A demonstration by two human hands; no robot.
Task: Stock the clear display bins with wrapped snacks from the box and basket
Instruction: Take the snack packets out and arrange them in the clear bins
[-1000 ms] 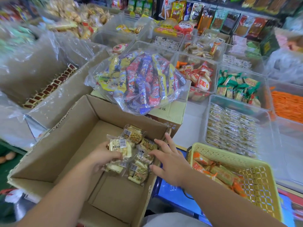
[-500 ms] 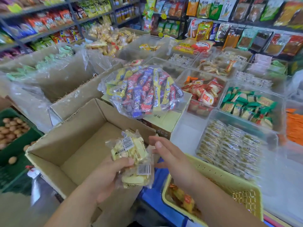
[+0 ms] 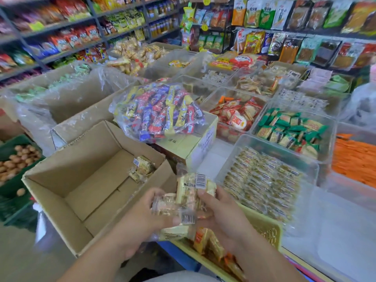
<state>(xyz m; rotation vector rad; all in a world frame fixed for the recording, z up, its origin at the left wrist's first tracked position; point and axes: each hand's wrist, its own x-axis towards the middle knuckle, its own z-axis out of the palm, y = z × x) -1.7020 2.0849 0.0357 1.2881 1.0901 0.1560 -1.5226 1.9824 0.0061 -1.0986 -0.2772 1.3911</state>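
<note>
Shop shelves (image 3: 61, 37) packed with bagged snacks line the back and left walls, and below them a counter of clear bins runs across the right half of the view. Nearest on the left stands the open cardboard box (image 3: 81, 180), flaps up and almost emptied. A few wrapped snacks (image 3: 142, 167) lie against its far right wall.

Right of it is the clear bin (image 3: 284, 152) already layered with pale packets that look the same kind, so it is probably where this load goes. The yellow basket (image 3: 268, 228) sits just in front of that bin, orange packets (image 3: 207, 241) in its near end.

Both hands meet above the gap between box and basket, holding a handful of wrapped snacks (image 3: 189, 200). The left hand (image 3: 142, 216) cups the bundle from beneath with curled fingers. The right hand (image 3: 221, 216) curls round its other side, thumb pressed on top. Two hands seem needed because the loose, slippery wrappers would spill from one.

The way to the bin looks open: up over the basket rim, then over the bin's near wall. The bag of mixed bars (image 3: 160, 112) on a shut carton (image 3: 193, 143) stands clear to the left.
</note>
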